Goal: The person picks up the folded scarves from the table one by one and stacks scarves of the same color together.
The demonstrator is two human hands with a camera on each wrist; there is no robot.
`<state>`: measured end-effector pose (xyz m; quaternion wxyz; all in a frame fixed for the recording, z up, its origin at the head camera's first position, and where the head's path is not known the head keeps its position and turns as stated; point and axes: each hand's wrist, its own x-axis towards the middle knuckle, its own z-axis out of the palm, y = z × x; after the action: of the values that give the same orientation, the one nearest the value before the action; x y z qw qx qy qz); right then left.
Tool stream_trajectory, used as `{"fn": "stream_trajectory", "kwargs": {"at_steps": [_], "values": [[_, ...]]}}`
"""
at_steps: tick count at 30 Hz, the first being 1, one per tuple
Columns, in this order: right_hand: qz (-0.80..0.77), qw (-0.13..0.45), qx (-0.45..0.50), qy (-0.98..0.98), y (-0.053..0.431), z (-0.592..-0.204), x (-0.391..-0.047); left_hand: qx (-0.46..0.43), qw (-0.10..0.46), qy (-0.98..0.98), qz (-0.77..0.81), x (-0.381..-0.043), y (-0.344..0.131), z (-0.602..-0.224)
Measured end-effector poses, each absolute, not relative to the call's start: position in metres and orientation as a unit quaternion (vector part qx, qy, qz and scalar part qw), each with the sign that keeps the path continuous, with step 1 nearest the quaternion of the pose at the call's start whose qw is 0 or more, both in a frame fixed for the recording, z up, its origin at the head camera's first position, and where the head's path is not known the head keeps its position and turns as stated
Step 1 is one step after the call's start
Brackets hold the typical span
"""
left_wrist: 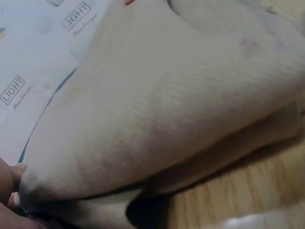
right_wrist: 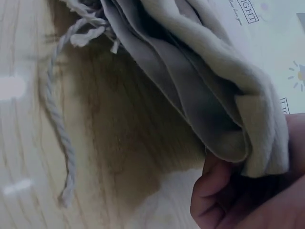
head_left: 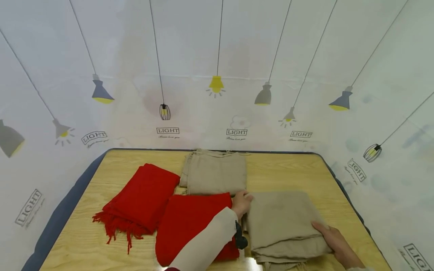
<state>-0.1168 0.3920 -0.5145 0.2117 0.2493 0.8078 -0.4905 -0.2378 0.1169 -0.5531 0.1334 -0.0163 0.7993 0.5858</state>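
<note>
A folded beige scarf (head_left: 281, 218) is held at the table's right front, between both hands. My left hand (head_left: 242, 203) pinches its far left corner; the left wrist view shows fingertips (left_wrist: 16, 179) at that corner. On the right edge, my right hand (head_left: 333, 241) grips the scarf with the thumb on top. Its fingers (right_wrist: 209, 186) curl under the folded layers in the right wrist view. There the near side of the scarf (right_wrist: 190, 86) stands raised off the wood, with a twisted tassel (right_wrist: 59, 114) dangling down.
Beside the left forearm lies a folded red scarf (head_left: 190, 218), partly covered by the sleeve. Another red scarf (head_left: 145, 195) with fringe lies farther left. A second folded beige scarf (head_left: 217, 171) is at the back of the wooden table (head_left: 281, 165), near the printed wall covering (head_left: 196, 45).
</note>
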Motion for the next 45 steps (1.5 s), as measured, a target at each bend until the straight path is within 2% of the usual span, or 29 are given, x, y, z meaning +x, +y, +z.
{"fn": "stream_trajectory", "kwargs": {"at_steps": [10, 16, 23, 29, 35, 45], "values": [[-0.471, 0.226, 0.24, 0.818, 0.397, -0.524, -0.112, -0.014, 0.116, 0.828, 0.549, -0.238, 0.118, -0.551], [-0.436, 0.201, 0.23, 0.846, 0.401, -0.532, -0.113, -0.007, 0.115, 0.838, 0.533, -0.238, 0.122, -0.547], [-0.409, 0.191, 0.23, 0.862, 0.405, -0.536, -0.115, 0.026, 0.141, 0.84, 0.523, -0.236, 0.121, -0.541], [-0.398, 0.162, 0.226, 0.874, 0.406, -0.537, -0.114, 0.031, 0.131, 0.85, 0.51, -0.234, 0.119, -0.539], [-0.372, 0.163, 0.227, 0.885, 0.407, -0.533, -0.112, 0.045, 0.142, 0.846, 0.511, -0.233, 0.112, -0.538], [-0.336, 0.118, 0.211, 0.911, 0.41, -0.513, -0.123, 0.061, 0.098, 0.839, 0.532, -0.24, 0.093, -0.535]]}}
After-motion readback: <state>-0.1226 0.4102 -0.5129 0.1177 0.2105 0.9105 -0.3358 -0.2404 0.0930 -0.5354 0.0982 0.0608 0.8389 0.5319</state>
